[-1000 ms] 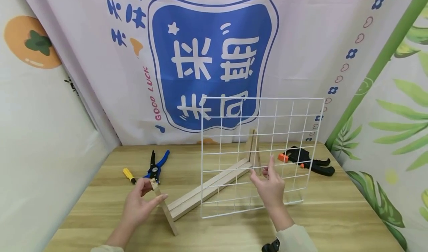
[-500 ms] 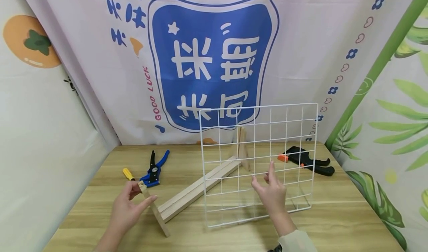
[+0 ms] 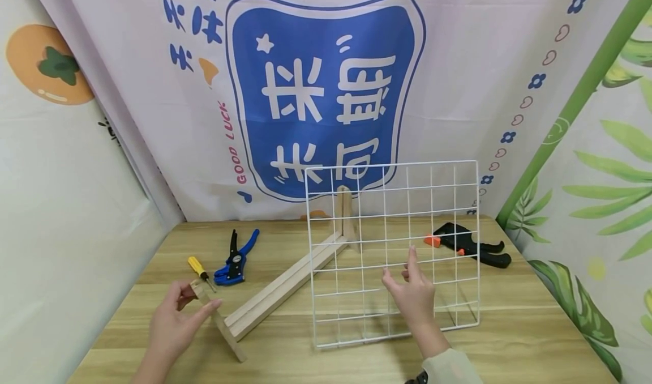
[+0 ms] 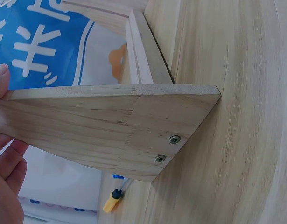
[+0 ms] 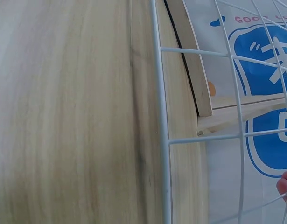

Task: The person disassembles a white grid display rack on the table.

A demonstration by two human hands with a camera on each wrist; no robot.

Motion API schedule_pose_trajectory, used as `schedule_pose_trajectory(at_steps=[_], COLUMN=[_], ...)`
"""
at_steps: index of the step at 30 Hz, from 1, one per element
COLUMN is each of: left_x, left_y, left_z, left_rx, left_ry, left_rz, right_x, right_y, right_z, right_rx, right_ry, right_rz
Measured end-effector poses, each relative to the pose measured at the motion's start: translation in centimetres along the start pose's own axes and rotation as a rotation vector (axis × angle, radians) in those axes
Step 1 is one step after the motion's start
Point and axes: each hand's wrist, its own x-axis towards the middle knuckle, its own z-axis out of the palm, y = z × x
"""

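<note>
My left hand (image 3: 170, 324) pinches the upper end of a near end board on a pale wooden stand (image 3: 287, 288), thumb on one face and fingers on the other. In the left wrist view two metal screws sit near the lower edge of this end board (image 4: 101, 123). A second upright end board (image 3: 343, 211) rises at the stand's far end. My right hand (image 3: 416, 302) holds a white wire grid panel (image 3: 392, 165), index finger extended and other fingers at its wires. The panel stands nearly upright on the table, right of the stand and partly in front of it.
A yellow-handled screwdriver (image 3: 197, 267) and blue-and-black pliers (image 3: 236, 259) lie at the left on the wooden table (image 3: 290, 355). A black clamp-like tool with orange parts (image 3: 468, 245) lies at the back right, partly behind the grid. A printed curtain (image 3: 458, 89) hangs behind.
My left hand has moved left and slightly down, bringing the wooden stand along and turning its far end leftward. The grid panel has dropped lower and shifted slightly; my right hand stays on it.
</note>
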Motion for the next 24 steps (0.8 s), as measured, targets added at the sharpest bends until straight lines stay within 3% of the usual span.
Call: schedule_pose_trajectory(at_steps=[5, 12, 19, 24], left_x=[0.1, 0.1, -0.1, -0.2], left_y=[-0.5, -1.1, -2.0, -2.5], left_z=[-0.5, -1.3, -1.8, -2.5], left_rx=[0.02, -0.019, -0.001, -0.005], left_ry=[0.01, 0.007, 0.071, 0.061], left_rz=[-0.03, -0.041, -0.019, -0.048], right_x=[-0.1, -0.4, -0.6, -0.7], right_y=[-0.1, 0.0, 0.1, 0.4], right_z=[0.3, 0.9, 1.1, 1.5], right_rx=[-0.011, -0.027, -0.074, -0.108], right_ry=[-0.004, -0.013, -0.05, -0.063], right_rz=[0.016, 0.032, 0.045, 0.034])
